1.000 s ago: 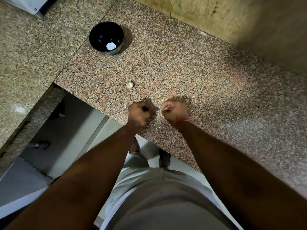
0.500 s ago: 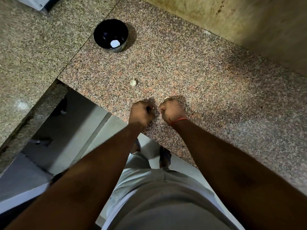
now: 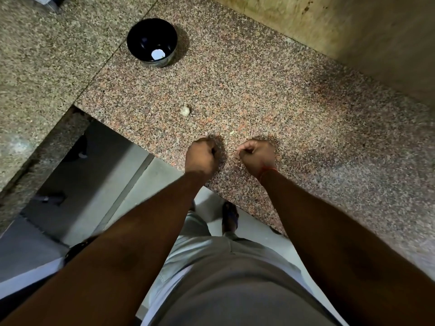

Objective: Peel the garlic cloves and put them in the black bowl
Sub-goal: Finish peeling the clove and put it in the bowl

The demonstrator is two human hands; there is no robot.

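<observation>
On granite counter (image 3: 270, 95), curled hands apart

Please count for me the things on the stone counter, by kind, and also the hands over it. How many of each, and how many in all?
Black bowl: 1
Garlic clove lying loose on the counter: 1
White piece inside the bowl: 1
Hands, the left hand and the right hand: 2
Total: 5
</observation>
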